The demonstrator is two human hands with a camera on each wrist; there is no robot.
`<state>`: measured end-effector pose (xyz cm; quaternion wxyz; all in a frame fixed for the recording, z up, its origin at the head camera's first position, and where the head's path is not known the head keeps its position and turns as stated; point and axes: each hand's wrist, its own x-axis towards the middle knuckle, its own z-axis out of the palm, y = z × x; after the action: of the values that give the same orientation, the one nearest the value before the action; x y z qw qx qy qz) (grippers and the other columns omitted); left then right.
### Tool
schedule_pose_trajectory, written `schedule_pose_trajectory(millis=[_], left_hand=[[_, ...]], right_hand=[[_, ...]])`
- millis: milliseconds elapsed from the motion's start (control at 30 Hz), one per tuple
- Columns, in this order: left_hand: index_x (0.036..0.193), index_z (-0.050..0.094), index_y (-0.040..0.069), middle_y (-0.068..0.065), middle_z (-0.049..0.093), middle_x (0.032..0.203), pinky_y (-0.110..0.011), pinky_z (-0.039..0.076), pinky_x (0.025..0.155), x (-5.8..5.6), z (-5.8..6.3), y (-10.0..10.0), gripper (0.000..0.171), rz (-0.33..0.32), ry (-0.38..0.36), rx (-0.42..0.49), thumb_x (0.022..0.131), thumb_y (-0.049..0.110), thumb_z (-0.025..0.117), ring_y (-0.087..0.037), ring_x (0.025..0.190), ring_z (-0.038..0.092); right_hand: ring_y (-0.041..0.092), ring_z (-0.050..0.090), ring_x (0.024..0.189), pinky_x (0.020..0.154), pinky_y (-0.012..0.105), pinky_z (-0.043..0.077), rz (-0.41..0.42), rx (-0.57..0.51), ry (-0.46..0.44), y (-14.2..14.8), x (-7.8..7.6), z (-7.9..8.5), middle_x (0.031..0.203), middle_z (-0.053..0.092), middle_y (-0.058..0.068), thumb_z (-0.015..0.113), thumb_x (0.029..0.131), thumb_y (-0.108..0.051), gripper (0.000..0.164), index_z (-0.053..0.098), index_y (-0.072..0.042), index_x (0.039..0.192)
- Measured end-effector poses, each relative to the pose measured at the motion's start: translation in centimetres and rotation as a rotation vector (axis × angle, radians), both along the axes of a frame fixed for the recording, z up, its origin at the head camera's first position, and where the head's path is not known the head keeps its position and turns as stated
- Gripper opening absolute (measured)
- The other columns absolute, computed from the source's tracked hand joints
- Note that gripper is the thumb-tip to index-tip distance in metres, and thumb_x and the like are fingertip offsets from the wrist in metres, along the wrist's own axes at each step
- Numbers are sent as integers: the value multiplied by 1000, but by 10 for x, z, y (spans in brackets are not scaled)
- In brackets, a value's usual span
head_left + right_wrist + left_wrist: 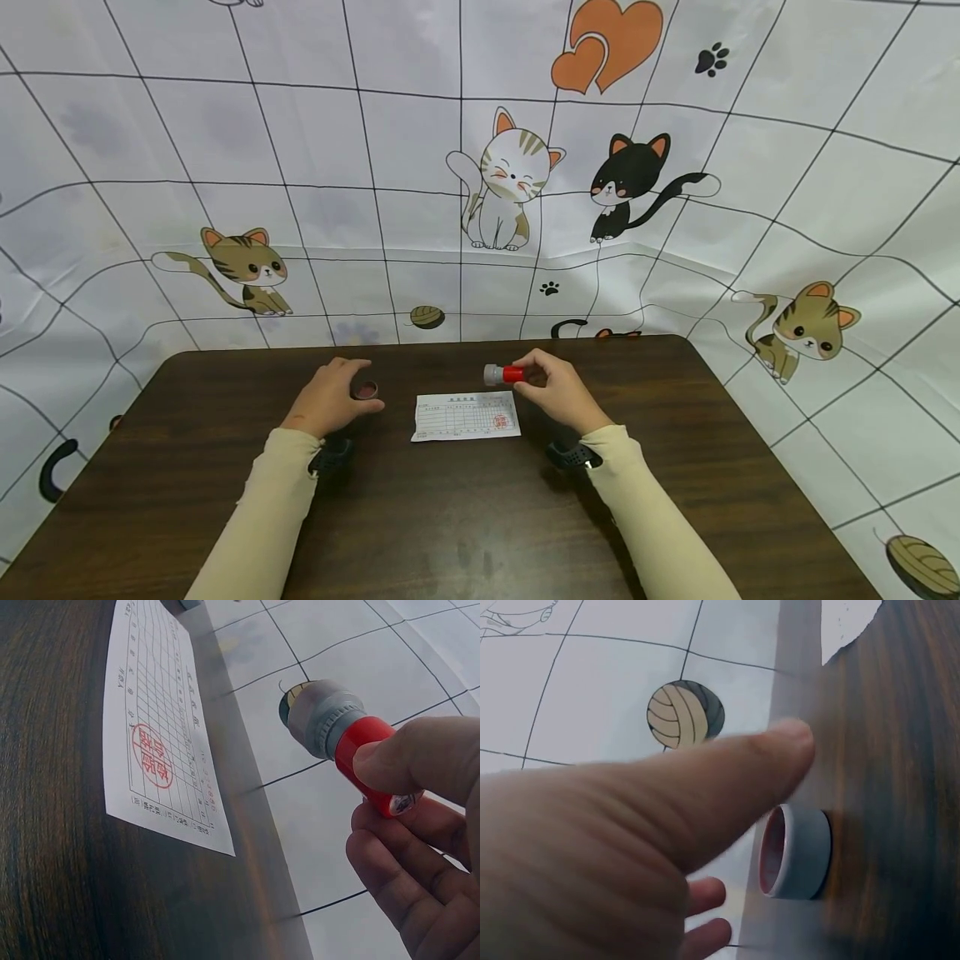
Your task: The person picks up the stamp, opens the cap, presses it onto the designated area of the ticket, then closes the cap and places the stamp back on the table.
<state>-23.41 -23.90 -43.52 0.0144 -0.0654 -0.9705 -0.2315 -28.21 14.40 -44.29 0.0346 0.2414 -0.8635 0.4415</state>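
My right hand [558, 390] pinches the red handle of a stamp [512, 374] between thumb and fingers, above the table. Its grey, see-through end [319, 716] points left and away from the hand. Just below lies a printed paper form [457, 418] with a round red stamp mark [152, 756] at its right side. Around a small round ink pot [806, 855], my left hand [327, 402] is spread, thumb and fingers apart. Red shows inside the pot, which stands uncovered on the table. The left thumb [727, 780] is straight and appears clear of the pot.
The dark brown wooden table [450, 517] extends under both arms. Behind it hangs a white cloth [315, 150] with grid lines and cartoon cats, meeting the table's far edge. Each wrist wears a black band [573, 457].
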Motion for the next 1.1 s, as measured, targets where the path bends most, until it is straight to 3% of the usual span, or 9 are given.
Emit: schedule_pose_trajectory(millis=[500, 767, 1100], left_hand=[[138, 60, -6, -31, 59, 129, -65, 48, 97, 0, -7, -6, 66, 41, -46, -44, 90, 35, 80, -51, 120, 54], [133, 63, -6, -27, 62, 119, -62, 51, 91, 2, -7, -4, 62, 41, -34, -40, 90, 35, 81, -47, 111, 58], [129, 66, -5, -26, 63, 118, -61, 52, 89, 1, -11, -5, 53, 38, -12, -39, 90, 28, 81, -45, 109, 60]], right_hand=[[20, 68, 91, 86, 41, 60, -4, -3, -7, 0, 0, -1, 114, 72, 10, 77, 92, -5, 28, 68, -10, 118], [20, 68, 91, 87, 41, 60, -2, -1, -8, 0, 0, 0, 113, 72, 10, 77, 92, -5, 27, 68, -10, 118], [20, 68, 91, 87, 41, 60, 5, -6, 7, -1, 1, -1, 112, 72, 9, 77, 92, -5, 27, 69, -10, 118]])
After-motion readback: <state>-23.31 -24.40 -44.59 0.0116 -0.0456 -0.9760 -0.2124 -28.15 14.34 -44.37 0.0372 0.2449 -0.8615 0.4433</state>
